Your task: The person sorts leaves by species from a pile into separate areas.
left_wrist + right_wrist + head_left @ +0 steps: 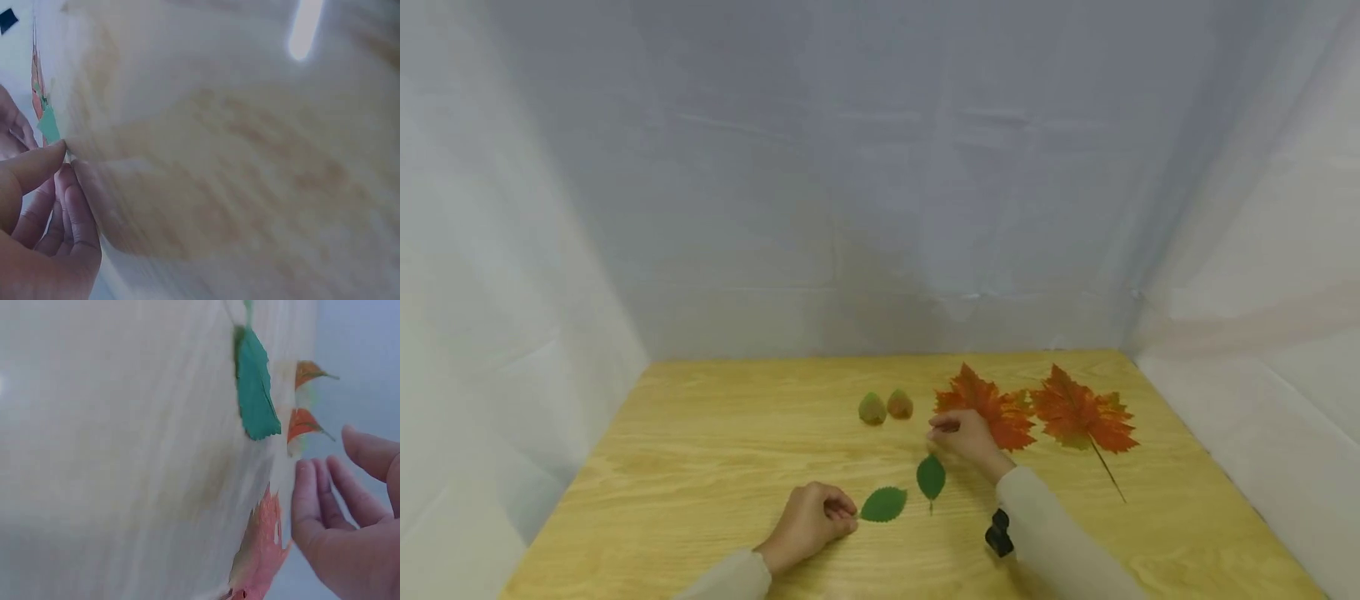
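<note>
- Well, leftmost on the wooden table (700, 433), clock read from the person's side, the left hand (808, 523) pinches narrowly, thumb and forefinger on the stem end of the lower green leaf (883, 505).
- That leaf lies at about two o'clock from the hand, its far end pointing the same way.
- At twelve o'clock from it sit two small leaves, one mostly green (872, 409), the other redder (900, 404), just beside each other.
- The upper green leaf (931, 476) has its stem toward six o'clock.
- At half past one from that, the right hand (972, 435) holds nothing, its thumb apart from its bent fingers.
- Behind it, partly hidden, is one orange maple leaf (976, 390).
- Rightmost, another maple leaf (1075, 410) points its stem to five o'clock.
</note>
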`<move>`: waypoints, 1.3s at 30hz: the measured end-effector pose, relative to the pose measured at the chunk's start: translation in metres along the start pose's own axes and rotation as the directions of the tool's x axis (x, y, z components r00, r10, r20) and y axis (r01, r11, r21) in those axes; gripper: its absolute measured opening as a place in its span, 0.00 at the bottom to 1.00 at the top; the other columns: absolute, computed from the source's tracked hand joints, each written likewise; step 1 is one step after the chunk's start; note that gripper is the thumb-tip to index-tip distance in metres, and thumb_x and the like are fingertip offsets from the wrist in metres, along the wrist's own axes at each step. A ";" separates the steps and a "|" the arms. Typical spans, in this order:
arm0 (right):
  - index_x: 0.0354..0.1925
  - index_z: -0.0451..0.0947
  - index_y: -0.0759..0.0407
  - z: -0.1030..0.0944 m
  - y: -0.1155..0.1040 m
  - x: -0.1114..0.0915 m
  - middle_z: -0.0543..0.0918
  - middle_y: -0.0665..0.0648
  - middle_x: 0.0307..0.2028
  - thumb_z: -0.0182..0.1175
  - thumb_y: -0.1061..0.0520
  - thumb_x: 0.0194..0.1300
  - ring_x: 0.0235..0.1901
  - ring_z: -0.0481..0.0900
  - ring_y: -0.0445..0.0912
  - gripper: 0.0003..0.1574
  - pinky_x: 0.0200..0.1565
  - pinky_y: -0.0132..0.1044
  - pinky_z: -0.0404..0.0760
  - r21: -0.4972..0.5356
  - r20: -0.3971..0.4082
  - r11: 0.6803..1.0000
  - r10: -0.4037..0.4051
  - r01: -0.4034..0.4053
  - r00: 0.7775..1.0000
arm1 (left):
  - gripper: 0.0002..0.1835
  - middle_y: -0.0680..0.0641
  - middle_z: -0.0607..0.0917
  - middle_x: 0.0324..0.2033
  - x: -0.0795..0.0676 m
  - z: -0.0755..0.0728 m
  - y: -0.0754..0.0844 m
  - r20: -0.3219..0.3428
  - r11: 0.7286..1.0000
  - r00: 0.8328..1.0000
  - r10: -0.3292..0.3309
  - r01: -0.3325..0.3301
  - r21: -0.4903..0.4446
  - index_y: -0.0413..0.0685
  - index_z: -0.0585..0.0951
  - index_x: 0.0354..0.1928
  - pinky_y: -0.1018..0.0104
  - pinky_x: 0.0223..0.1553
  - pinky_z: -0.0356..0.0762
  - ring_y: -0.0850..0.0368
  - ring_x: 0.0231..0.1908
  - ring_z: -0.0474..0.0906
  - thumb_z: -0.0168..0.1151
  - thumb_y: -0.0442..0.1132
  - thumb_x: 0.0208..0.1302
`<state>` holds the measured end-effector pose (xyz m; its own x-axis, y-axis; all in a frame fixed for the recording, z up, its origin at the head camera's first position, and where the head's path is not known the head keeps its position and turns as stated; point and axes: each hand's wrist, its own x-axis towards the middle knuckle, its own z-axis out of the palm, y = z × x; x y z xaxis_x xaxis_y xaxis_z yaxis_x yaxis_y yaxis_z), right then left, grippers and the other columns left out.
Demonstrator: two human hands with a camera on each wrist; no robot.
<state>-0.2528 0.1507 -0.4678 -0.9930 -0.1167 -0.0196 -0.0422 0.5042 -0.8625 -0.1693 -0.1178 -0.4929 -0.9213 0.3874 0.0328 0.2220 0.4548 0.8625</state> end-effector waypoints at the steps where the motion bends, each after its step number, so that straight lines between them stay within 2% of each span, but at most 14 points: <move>1: 0.45 0.82 0.67 -0.001 0.001 -0.005 0.84 0.56 0.38 0.65 0.63 0.61 0.39 0.81 0.48 0.13 0.42 0.42 0.81 -0.005 0.001 1.000 0.005 -0.005 1.000 | 0.04 0.50 0.84 0.26 0.000 0.000 0.000 -0.001 1.000 1.000 0.000 0.000 0.001 0.38 0.84 0.32 0.75 0.28 0.78 0.64 0.25 0.78 0.70 0.29 0.53; 9: 0.40 0.84 0.66 0.000 0.010 -0.050 0.85 0.55 0.33 0.69 0.59 0.57 0.34 0.81 0.47 0.13 0.37 0.40 0.82 -0.049 0.042 0.999 0.003 -0.001 0.999 | 0.04 0.50 0.84 0.26 0.001 0.000 0.001 -0.005 1.000 1.000 0.012 -0.012 -0.001 0.38 0.84 0.31 0.74 0.28 0.78 0.64 0.25 0.78 0.70 0.29 0.53; 17: 0.34 0.84 0.63 0.012 0.012 -0.076 0.84 0.51 0.27 0.71 0.53 0.55 0.27 0.80 0.42 0.14 0.31 0.36 0.80 -0.081 0.090 0.997 0.003 0.004 0.996 | 0.04 0.50 0.84 0.27 0.001 0.000 -0.001 0.001 1.000 1.000 0.002 -0.002 0.000 0.37 0.84 0.32 0.75 0.28 0.78 0.64 0.26 0.78 0.70 0.29 0.53; 25: 0.26 0.83 0.60 0.019 0.009 -0.080 0.81 0.49 0.21 0.73 0.49 0.52 0.21 0.75 0.40 0.15 0.24 0.34 0.76 -0.165 0.061 0.986 -0.030 0.040 0.998 | 0.04 0.49 0.84 0.26 0.000 0.000 -0.001 -0.009 0.999 0.999 0.036 -0.035 0.010 0.36 0.84 0.32 0.73 0.28 0.79 0.65 0.25 0.78 0.70 0.29 0.54; 39: 0.20 0.80 0.58 0.023 0.008 -0.078 0.79 0.47 0.18 0.76 0.53 0.47 0.19 0.73 0.39 0.14 0.22 0.33 0.74 -0.239 0.041 0.968 -0.065 0.073 0.997 | 0.05 0.51 0.84 0.26 0.001 0.001 -0.001 -0.002 1.000 1.000 -0.004 0.004 0.004 0.38 0.84 0.32 0.74 0.28 0.78 0.64 0.25 0.78 0.71 0.30 0.53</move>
<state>-0.1736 0.1442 -0.4851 -0.9828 -0.1841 0.0159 -0.1398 0.6843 -0.7157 -0.1699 -0.1171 -0.4947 -0.9230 0.3836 0.0304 0.2193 0.4597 0.8606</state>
